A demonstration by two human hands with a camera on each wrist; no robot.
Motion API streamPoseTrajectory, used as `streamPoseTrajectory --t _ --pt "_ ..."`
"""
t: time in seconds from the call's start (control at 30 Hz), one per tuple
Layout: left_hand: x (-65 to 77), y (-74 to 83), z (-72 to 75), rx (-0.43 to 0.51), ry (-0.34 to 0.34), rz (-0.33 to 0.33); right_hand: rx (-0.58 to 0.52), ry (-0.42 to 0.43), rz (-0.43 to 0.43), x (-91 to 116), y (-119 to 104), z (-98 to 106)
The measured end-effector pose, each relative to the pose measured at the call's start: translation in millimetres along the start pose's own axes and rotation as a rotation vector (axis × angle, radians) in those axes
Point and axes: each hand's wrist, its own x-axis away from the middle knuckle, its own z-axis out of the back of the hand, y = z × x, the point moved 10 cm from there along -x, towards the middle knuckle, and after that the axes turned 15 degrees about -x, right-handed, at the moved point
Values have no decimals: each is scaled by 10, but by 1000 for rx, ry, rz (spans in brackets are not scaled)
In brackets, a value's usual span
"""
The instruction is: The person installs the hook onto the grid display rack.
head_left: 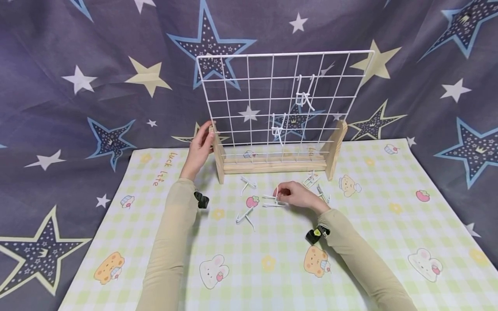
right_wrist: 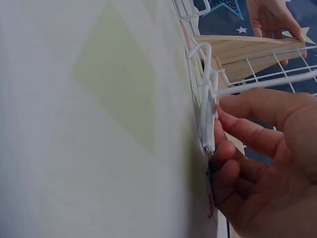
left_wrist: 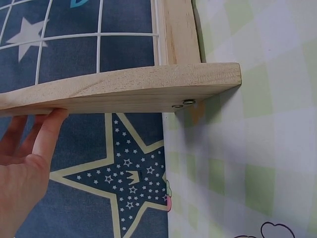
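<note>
The right hand [head_left: 297, 195] pinches a white hook [head_left: 276, 201] between thumb and curled fingers; the hook's wire loop sticks out past the fingertips, close to the tablecloth [head_left: 140, 242], and its long prong runs alongside the thumb. It is in front of the wire rack [head_left: 285, 53], between loose hooks [head_left: 245, 215] on either side. The left hand [head_left: 200, 149] grips the rack's wooden side [head_left: 219, 157] near its top, thumb and fingers nearly closed around the edge.
</note>
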Motion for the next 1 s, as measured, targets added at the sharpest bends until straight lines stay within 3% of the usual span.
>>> streamPoseTrajectory --t 0.1,0.33,0.57,0.87,1.0 --pt "-37 -103 1 -4 5 0 21 -11 -4 -14 -10 -21" --pt "41 102 7 7 -6 1 0 -103 -32 -6 -31 -118" --pt "-36 -125 -3 4 6 4 -94 -203 -61 26 -63 -215" --pt "-61 -182 -9 -22 21 -16 -171 -120 -79 4 -3 -142" --pt "-70 -186 -17 -8 10 -6 -155 -55 -38 -60 -27 -72"
